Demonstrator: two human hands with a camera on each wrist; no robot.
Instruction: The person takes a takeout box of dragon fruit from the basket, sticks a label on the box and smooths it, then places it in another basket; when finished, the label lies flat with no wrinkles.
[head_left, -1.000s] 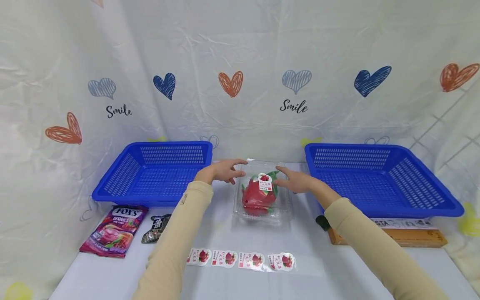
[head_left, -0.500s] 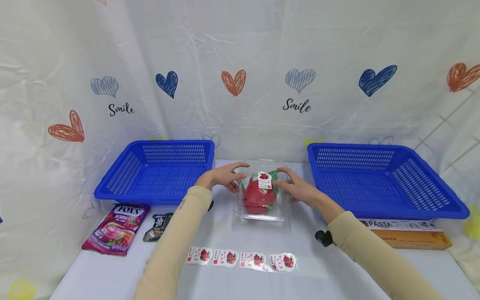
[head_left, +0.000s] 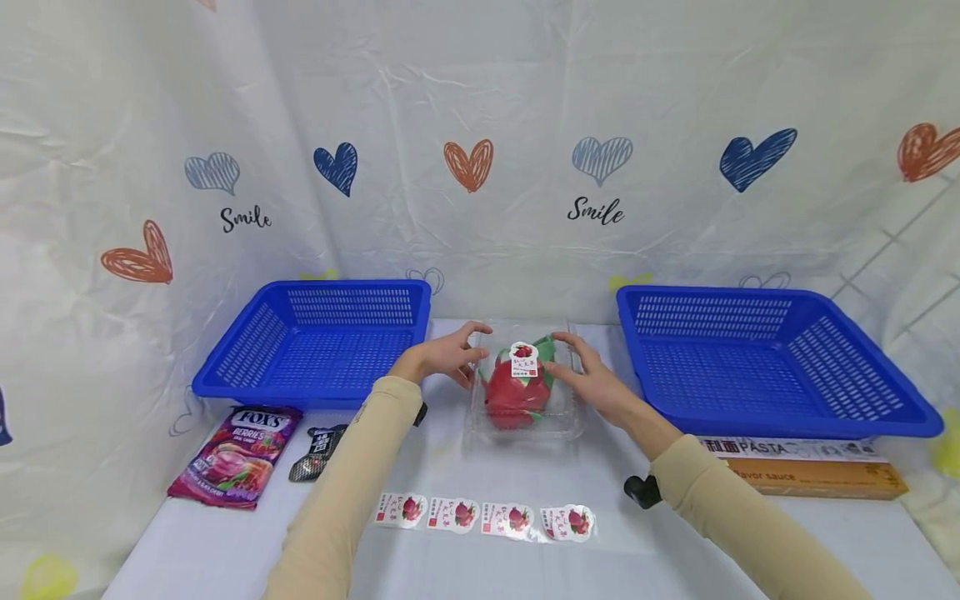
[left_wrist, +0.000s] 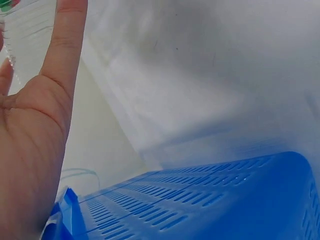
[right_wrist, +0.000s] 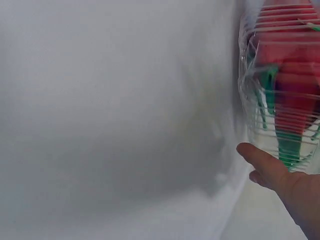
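A clear plastic clamshell box point(head_left: 525, 423) stands on the white table, with a red and green dragon fruit point(head_left: 513, 396) inside and a fruit label point(head_left: 524, 361) on its lid. At the box's left side is my left hand point(head_left: 444, 353), its fingers spread along the upper edge; one finger looks straight in the left wrist view. My right hand point(head_left: 596, 382) lies at the right side, thumb and forefinger spread against the lid's edge. In the right wrist view a finger extends beside the ridged box wall point(right_wrist: 250, 75). Firm contact is hard to tell.
Blue baskets stand at the back left point(head_left: 311, 398) and back right point(head_left: 780, 421). A candy bag point(head_left: 234, 457) and a small black packet point(head_left: 317, 454) lie at left, a pasta box point(head_left: 817, 477) at right. A strip of fruit stickers point(head_left: 453, 515) lies in front.
My right hand has moved slightly left against the box, and the box with its label has shifted a little left. My left hand has stayed nearly in place beside it.
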